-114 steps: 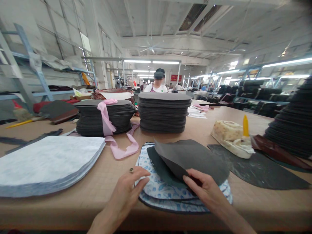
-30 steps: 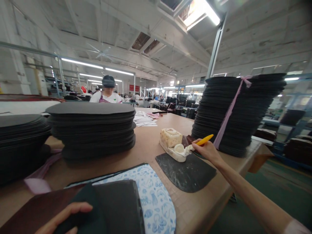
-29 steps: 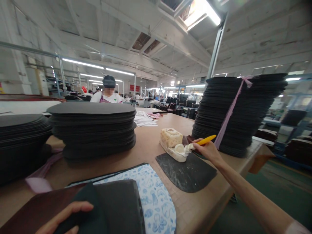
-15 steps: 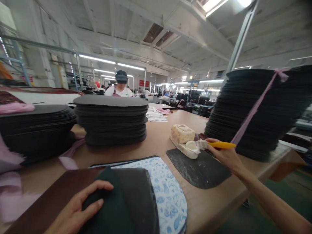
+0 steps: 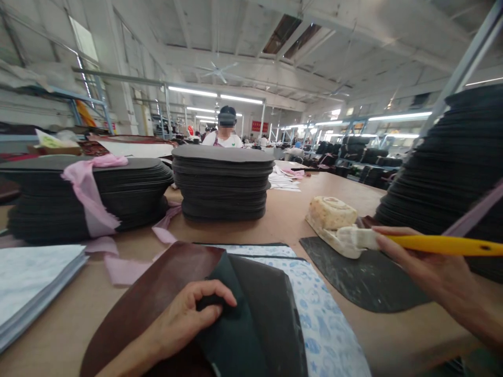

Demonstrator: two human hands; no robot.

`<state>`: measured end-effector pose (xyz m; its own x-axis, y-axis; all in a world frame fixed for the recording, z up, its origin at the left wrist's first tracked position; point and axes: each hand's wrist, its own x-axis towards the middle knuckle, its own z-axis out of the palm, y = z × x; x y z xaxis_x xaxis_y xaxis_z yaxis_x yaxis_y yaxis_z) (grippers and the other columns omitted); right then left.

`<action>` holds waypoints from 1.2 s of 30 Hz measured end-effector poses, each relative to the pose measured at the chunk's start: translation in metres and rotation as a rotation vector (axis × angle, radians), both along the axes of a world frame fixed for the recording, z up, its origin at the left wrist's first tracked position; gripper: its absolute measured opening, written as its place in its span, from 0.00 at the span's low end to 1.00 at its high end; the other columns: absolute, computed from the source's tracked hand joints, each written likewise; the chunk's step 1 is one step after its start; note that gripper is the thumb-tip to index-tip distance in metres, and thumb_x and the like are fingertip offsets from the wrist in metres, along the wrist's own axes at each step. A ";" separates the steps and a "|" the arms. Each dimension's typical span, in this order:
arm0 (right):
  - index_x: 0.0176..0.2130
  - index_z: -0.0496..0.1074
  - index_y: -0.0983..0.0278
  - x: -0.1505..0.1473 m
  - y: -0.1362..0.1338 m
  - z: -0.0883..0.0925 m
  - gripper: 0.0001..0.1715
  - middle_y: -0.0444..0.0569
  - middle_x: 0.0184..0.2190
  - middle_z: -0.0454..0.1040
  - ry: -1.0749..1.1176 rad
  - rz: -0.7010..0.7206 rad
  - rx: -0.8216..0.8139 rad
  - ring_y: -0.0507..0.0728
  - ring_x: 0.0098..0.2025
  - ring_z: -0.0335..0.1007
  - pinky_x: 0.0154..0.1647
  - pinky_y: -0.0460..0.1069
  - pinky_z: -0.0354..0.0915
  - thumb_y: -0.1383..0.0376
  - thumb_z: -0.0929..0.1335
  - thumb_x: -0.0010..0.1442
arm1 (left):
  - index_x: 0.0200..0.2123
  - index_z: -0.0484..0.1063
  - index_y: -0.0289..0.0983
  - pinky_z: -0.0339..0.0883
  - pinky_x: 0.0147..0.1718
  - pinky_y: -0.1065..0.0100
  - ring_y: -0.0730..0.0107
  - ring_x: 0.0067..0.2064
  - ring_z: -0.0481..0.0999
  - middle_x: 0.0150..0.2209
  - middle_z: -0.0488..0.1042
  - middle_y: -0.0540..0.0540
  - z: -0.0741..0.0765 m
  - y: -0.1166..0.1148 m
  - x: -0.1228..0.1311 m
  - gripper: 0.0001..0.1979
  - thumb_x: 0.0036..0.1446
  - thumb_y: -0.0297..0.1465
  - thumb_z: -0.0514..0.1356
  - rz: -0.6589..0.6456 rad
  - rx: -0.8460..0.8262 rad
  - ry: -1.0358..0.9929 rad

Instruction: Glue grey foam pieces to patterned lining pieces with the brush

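Pinching a folded-up edge of the dark sheet (image 5: 255,319), the left hand (image 5: 184,322) is curling its fingers over that fold, thumb underneath, and pressing it back toward the person. This grip appears to be keeping the flap turned over so that its underside is lying open. The sheet is sitting at the near edge of the table (image 5: 283,222), overlapping a brown piece (image 5: 153,293) on its left and a blue-print sheet (image 5: 326,335) on its right.

The right hand (image 5: 436,272) is gripping the brush (image 5: 432,244) by its yellow handle, fingers closed around it with one finger lying along the top. The handle is lying nearly level, and the white, coated head is hanging just beside the near end of the paste tray (image 5: 330,217). The tray is standing on a dark mat (image 5: 365,277), which is probably catching drips and sparing the table.

Bundles of dark cut pieces are standing around the work area: a middle stack (image 5: 223,183), a left stack (image 5: 51,201) bound with a pink ribbon (image 5: 88,196), and a right stack (image 5: 451,173). White sheets (image 5: 31,272) are lying at the far left.

Limits of view: the right wrist and the handle's end are running out of frame, the near part of the dark sheet is being cut off at the bottom edge, and the tray's contents are proving too blurred to identify. Another person (image 5: 225,137) is working well beyond the stacks.
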<state>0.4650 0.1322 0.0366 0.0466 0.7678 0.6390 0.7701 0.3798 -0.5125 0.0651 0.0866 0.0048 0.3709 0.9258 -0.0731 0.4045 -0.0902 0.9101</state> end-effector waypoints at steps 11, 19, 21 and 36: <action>0.37 0.72 0.63 -0.152 0.021 0.011 0.13 0.48 0.34 0.75 0.242 0.571 -0.346 0.56 0.35 0.69 0.36 0.49 0.66 0.59 0.67 0.53 | 0.30 0.74 0.37 0.55 0.30 0.73 0.71 0.31 0.66 0.28 0.70 0.51 0.001 0.000 0.010 0.12 0.47 0.29 0.51 -0.049 0.013 0.066; 0.35 0.72 0.64 -0.174 0.036 -0.001 0.12 0.48 0.30 0.76 0.144 0.623 -0.358 0.56 0.34 0.70 0.33 0.49 0.67 0.59 0.66 0.53 | 0.21 0.70 0.36 0.54 0.30 0.72 0.71 0.28 0.65 0.23 0.68 0.51 0.000 0.001 0.005 0.10 0.44 0.30 0.51 0.161 0.130 -0.094; 0.35 0.72 0.64 -0.174 0.035 -0.002 0.12 0.48 0.31 0.76 0.133 0.610 -0.345 0.56 0.33 0.70 0.33 0.49 0.67 0.59 0.66 0.54 | 0.20 0.69 0.36 0.54 0.29 0.71 0.71 0.28 0.65 0.22 0.67 0.50 0.000 0.000 0.004 0.10 0.44 0.31 0.50 0.204 0.165 -0.119; 0.34 0.72 0.65 -0.177 0.032 0.004 0.10 0.46 0.27 0.73 0.137 0.580 -0.380 0.54 0.30 0.67 0.31 0.48 0.64 0.61 0.65 0.54 | 0.18 0.67 0.38 0.57 0.24 0.72 0.71 0.23 0.66 0.18 0.67 0.51 -0.010 -0.008 0.000 0.10 0.46 0.30 0.49 0.342 0.476 -0.073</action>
